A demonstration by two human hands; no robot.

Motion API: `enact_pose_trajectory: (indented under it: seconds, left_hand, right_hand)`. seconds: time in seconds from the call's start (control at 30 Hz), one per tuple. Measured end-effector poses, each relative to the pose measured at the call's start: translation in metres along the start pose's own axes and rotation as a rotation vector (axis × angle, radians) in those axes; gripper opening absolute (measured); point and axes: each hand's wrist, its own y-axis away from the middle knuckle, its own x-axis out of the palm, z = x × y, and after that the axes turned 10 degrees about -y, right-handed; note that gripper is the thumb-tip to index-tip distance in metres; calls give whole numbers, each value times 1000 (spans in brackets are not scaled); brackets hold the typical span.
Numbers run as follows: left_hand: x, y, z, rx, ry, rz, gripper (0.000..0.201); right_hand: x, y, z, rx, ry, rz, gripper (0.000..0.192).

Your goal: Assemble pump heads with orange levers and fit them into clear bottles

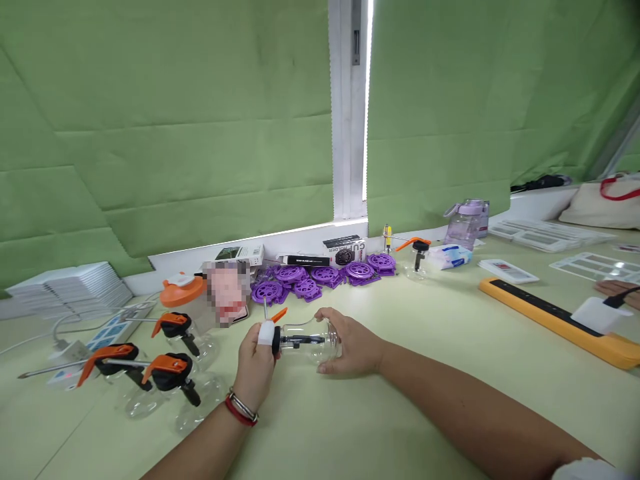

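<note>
A clear plastic spray bottle (305, 333) lies sideways between my hands, with a black tube inside. My left hand (256, 360) grips its head end, where an orange trigger and a metal nozzle stick up past the fingers. Something white wraps a digit of that hand. Around the rounded base of the bottle curves my right hand (353, 343), thumb and fingers on opposite sides. Left of my hands rest three similar bottles with black heads and orange triggers: one farther back (175, 325), one at far left (117, 357) and one nearer (173, 371).
Purple slotted plastic parts (325, 275) line the back, before a cup holder box (345, 250). Another spray bottle (419, 257) stands right of them. A pink phone (227, 293), orange-lidded container (183, 290), power strip (120, 327) and yellow-black bar (550, 320) surround the work area. Another person's hand (620, 290) shows right.
</note>
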Motion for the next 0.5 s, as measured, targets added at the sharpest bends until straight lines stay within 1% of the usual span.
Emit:
enact_pose_trajectory:
  seconds: [0.17,0.3,0.4,0.5]
  left_hand:
    - [0,4,3,188,-49,34,29]
    - [4,11,2,319,-174,54,51]
    - [7,16,2,449,-270,101,52]
    - [8,20,3,554,-285,178,53]
  right_hand:
    - [9,-2,-8,-17,-21,-64,91]
    - [14,-4,-12,-7,8,-50,96]
    - [20,-5,-12,-38,77,-7,99]
    - [26,-6,-9,-92,144,37,91]
